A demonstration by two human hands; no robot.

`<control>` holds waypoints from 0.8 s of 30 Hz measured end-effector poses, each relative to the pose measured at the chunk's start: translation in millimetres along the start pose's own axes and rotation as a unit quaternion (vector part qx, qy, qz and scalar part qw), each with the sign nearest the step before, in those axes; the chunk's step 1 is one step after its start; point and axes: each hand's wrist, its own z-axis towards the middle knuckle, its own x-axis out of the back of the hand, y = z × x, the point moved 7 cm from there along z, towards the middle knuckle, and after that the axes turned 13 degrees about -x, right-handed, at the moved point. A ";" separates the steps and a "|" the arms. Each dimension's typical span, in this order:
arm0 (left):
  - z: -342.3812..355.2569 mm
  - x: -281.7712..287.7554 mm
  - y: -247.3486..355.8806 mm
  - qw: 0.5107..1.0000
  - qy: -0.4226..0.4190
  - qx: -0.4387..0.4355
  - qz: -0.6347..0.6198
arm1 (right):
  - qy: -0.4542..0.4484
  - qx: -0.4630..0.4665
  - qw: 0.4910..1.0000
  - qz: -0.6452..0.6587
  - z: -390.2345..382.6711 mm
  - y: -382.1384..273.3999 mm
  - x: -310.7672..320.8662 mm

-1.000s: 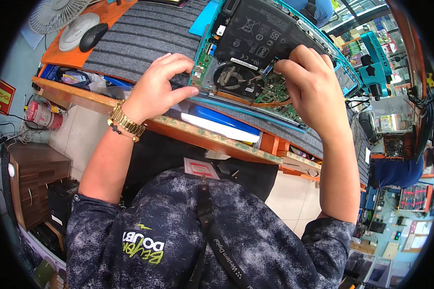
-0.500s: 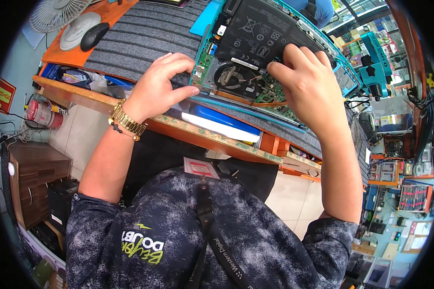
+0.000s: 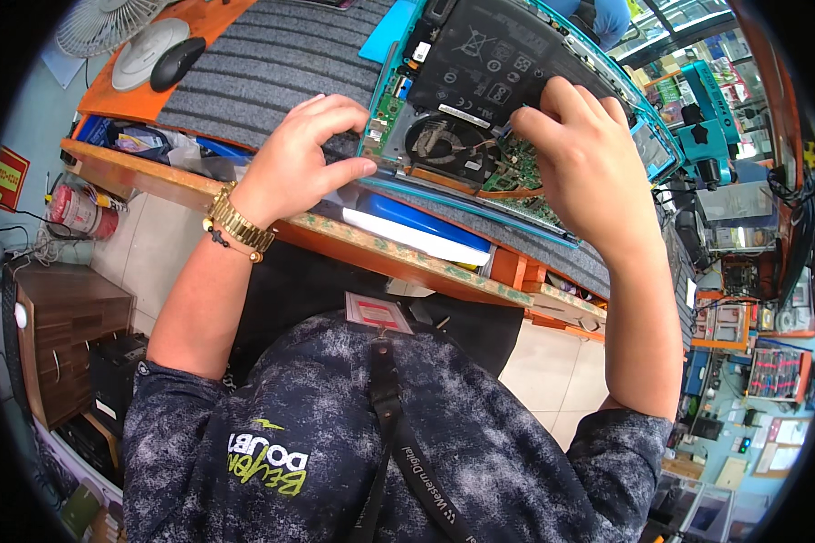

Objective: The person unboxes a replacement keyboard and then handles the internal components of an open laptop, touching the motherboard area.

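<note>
An opened laptop base (image 3: 578, 242) with a blue-green rim lies on the bench, its inside facing up. Its black battery (image 3: 489, 54) fills the far side; nearer me are a round fan (image 3: 449, 149) and a green circuit board (image 3: 522, 165). My left hand (image 3: 308, 163) is at the base's left edge, thumb and fingers apart, with nothing between them; I cannot tell whether the fingertips touch it. Over the right part of the circuit board is my right hand (image 3: 589, 163), fingers curled in a pinch. Whatever those fingertips hold is hidden.
A ribbed grey mat (image 3: 281, 63) covers the bench. A black mouse (image 3: 177, 63) and a fan stand (image 3: 145, 56) are at the far left. Below the bench edge, an open drawer holds blue and white items (image 3: 417, 224). A teal device (image 3: 704, 118) stands beyond the laptop's right side.
My right hand has shifted slightly to the right, still pinched, showing a little more of the circuit board. My left hand stays almost where it was. The laptop base looks nudged slightly right.
</note>
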 end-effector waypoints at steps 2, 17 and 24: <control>0.1 -0.3 -0.4 1.000 -0.001 0.002 -0.002 | -0.002 -0.006 1.000 0.025 -2.5 6.3 3.7; 0.1 -1.6 -1.1 1.000 -0.001 0.006 -0.007 | 0.019 -0.009 0.999 0.036 -8.7 7.3 -1.6; -0.8 -1.2 -0.4 1.000 0.010 0.008 -0.006 | 0.010 -0.005 1.000 -0.001 -3.8 -0.6 -3.1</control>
